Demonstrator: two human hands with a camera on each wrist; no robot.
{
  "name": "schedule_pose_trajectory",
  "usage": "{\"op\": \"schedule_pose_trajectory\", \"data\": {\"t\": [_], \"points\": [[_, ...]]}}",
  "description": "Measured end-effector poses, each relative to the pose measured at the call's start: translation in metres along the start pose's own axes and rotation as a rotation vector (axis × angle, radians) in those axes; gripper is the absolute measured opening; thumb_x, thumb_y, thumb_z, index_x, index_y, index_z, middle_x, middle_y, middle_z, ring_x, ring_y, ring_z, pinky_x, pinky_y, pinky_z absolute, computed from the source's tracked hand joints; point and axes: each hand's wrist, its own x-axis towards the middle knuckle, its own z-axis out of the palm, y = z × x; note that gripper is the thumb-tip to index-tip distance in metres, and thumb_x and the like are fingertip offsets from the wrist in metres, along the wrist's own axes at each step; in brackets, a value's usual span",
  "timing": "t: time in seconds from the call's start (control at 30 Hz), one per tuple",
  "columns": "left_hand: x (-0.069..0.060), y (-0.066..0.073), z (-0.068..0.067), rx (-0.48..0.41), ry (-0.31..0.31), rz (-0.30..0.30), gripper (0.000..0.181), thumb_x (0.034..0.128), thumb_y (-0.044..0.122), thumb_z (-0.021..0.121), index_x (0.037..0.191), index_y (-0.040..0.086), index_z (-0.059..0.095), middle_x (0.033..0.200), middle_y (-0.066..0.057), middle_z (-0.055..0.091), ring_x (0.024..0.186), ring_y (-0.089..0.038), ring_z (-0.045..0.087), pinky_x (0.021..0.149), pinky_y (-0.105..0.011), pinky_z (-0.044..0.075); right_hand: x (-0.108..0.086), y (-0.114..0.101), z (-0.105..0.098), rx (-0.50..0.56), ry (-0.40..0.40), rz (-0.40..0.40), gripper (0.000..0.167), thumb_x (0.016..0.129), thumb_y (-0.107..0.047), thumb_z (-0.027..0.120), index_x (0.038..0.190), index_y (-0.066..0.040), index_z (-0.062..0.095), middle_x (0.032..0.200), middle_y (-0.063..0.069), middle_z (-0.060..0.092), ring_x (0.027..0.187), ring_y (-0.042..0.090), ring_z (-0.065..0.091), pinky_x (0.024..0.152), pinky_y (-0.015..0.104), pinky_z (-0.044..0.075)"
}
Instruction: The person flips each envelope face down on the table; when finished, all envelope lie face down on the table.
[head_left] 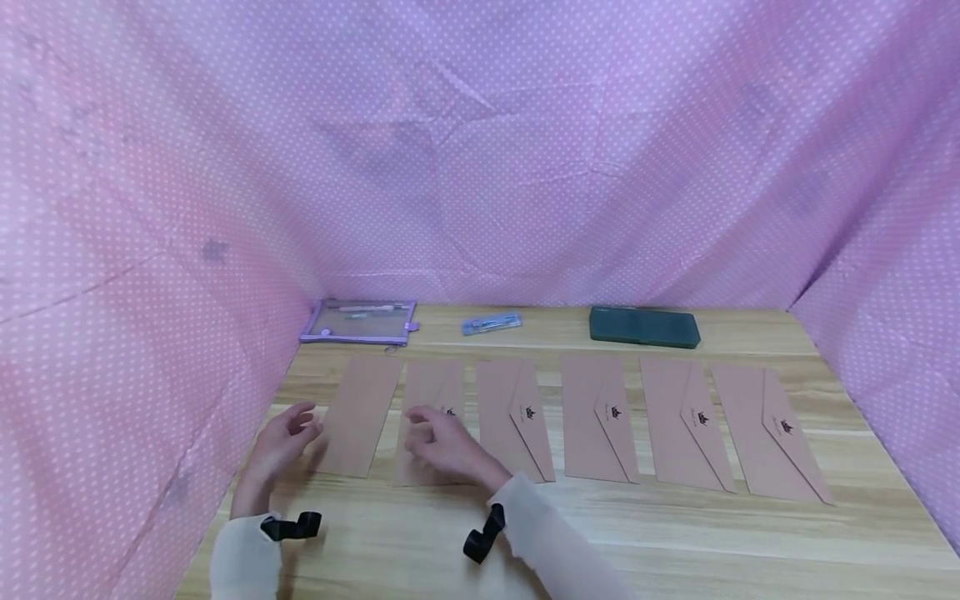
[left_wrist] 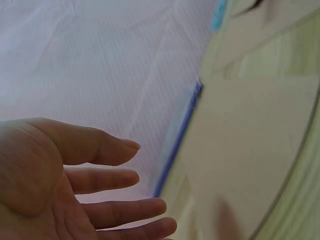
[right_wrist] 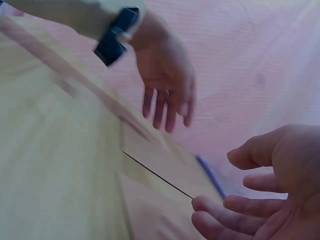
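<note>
As hand overlaps envelope, pouch, case beyond

Envelopes are tan, the cloth white-dotted pink.

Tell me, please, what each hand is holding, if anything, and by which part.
Nothing is held: the left hand is beside the leftmost envelope, the right hand over the next envelope.

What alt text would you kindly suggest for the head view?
A person's left grip is beside the plain leftmost of six brown envelopes rowed on a wooden table; the right grip is over the second. Behind lie a purple-trimmed pouch, blue item and green case.
</note>
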Motion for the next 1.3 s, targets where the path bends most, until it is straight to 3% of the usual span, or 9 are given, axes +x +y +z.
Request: {"op": "schedule_pose_trajectory", "data": {"t": [0.13, 0.23, 0.33, 0.43, 0.57, 0.7, 0.8, 0.97, 1.3], "points": [[-0.008, 0.018, 0.004, -0.012, 0.034, 0.042, 0.053, 0.1005, 0.013, 0.054, 0.147, -0.007, 0.039, 0.146, -0.037, 0.045, 0.131, -0.051, 0.049, 0.106, -0.054, 0.047, -0.005, 0.006, -0.023, -0.038, 0.055, -0.043, 0.048, 0.097, -0.015, 0.061, 0.142, -0.003, 0.051, 0.136, 0.018, 0.061, 0.102, 0.023, 0.067, 0.083, 0.028, 0.057], [-0.014, 0.03, 0.01, -0.073, 0.057, 0.072, 0.051, 0.1004, 0.012, 0.055, 0.147, -0.006, 0.041, 0.147, -0.033, 0.046, 0.132, -0.047, 0.051, 0.101, -0.034, 0.051, -0.01, 0.012, -0.037, -0.039, 0.088, -0.063, 0.047, 0.097, -0.013, 0.059, 0.141, 0.0, 0.05, 0.134, 0.021, 0.061, 0.107, 0.028, 0.066, 0.088, 0.036, 0.058], [-0.018, 0.039, 0.021, -0.161, 0.071, 0.111, 0.048, 0.1002, 0.009, 0.055, 0.145, -0.006, 0.044, 0.146, -0.032, 0.049, 0.132, -0.044, 0.052, 0.092, -0.012, 0.046, -0.015, 0.018, -0.046, -0.033, 0.126, -0.079, 0.046, 0.097, -0.012, 0.057, 0.141, 0.002, 0.049, 0.136, 0.024, 0.059, 0.11, 0.033, 0.066, 0.092, 0.042, 0.058], [-0.018, 0.044, 0.036, -0.251, 0.078, 0.155, 0.046, 0.0993, 0.006, 0.055, 0.142, -0.007, 0.046, 0.143, -0.032, 0.051, 0.129, -0.039, 0.055, 0.087, -0.003, 0.042, -0.02, 0.024, -0.051, -0.057, 0.17, -0.084, 0.047, 0.098, -0.013, 0.058, 0.141, 0.002, 0.048, 0.138, 0.024, 0.058, 0.115, 0.036, 0.064, 0.095, 0.046, 0.056], [-0.016, 0.049, 0.057, -0.348, 0.07, 0.177, 0.044, 0.0988, 0.005, 0.056, 0.14, -0.008, 0.048, 0.141, -0.032, 0.053, 0.117, -0.011, 0.06, 0.089, -0.004, 0.043, -0.022, 0.033, -0.052, -0.177, 0.218, -0.093, 0.051, 0.096, -0.017, 0.061, 0.143, -0.001, 0.048, 0.146, 0.021, 0.052, 0.132, 0.037, 0.054, 0.11, 0.051, 0.046], [-0.013, 0.051, 0.074, -0.455, 0.032, 0.145, 0.045, 0.1003, 0.007, 0.054, 0.142, -0.007, 0.046, 0.145, -0.031, 0.05, 0.105, 0.014, 0.054, 0.09, -0.005, 0.044, -0.024, 0.042, -0.048, -0.346, 0.231, -0.099, 0.055, 0.094, -0.025, 0.066, 0.144, -0.007, 0.049, 0.156, 0.02, 0.041, 0.145, 0.039, 0.038, 0.119, 0.058, 0.033], [-0.011, 0.052, 0.083, -0.514, -0.007, 0.106, 0.046, 0.1017, 0.009, 0.053, 0.145, -0.005, 0.044, 0.148, -0.028, 0.047, 0.107, 0.012, 0.054, 0.091, -0.007, 0.045, -0.026, 0.048, -0.044, -0.402, 0.23, -0.074, 0.06, 0.094, -0.031, 0.068, 0.146, -0.012, 0.046, 0.161, 0.019, 0.033, 0.15, 0.04, 0.029, 0.121, 0.062, 0.024], [-0.01, 0.052, 0.092, -0.528, -0.039, 0.077, 0.049, 0.1032, 0.016, 0.052, 0.147, -0.003, 0.042, 0.152, -0.025, 0.045, 0.11, 0.012, 0.052, 0.094, -0.009, 0.043, -0.025, 0.053, -0.04, -0.42, 0.221, -0.068, 0.069, 0.092, -0.037, 0.069, 0.15, -0.013, 0.041, 0.165, 0.018, 0.024, 0.154, 0.042, 0.017, 0.123, 0.065, 0.011], [-0.009, 0.05, 0.1, -0.518, -0.028, 0.068, 0.048, 0.1038, 0.023, 0.049, 0.145, -0.001, 0.045, 0.151, -0.023, 0.048, 0.11, 0.012, 0.05, 0.097, -0.014, 0.041, -0.02, 0.068, -0.032, -0.557, 0.161, -0.049, 0.077, 0.09, -0.052, 0.066, 0.153, -0.018, 0.038, 0.167, 0.016, 0.02, 0.155, 0.041, 0.014, 0.123, 0.064, 0.01]]}}
